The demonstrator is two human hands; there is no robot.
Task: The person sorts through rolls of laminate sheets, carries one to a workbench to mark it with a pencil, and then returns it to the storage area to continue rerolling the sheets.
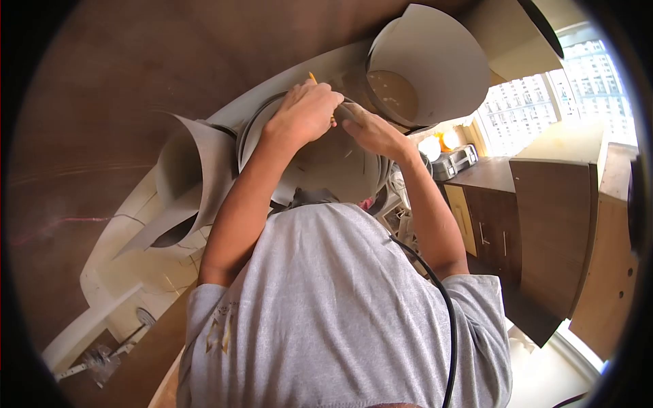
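At the far rim of the middle roll (333,163), the left hand (306,112) grips 1 pencil (312,77); the right hand (374,132) touches it, closure unclear. Steadying that rim should help.

Your one camera sits on your head, facing forward and down: your shirt (326,306) fills the near foreground, your hands (306,114) lie above centre, and the wide, round view reaches the window (520,105) at upper right.
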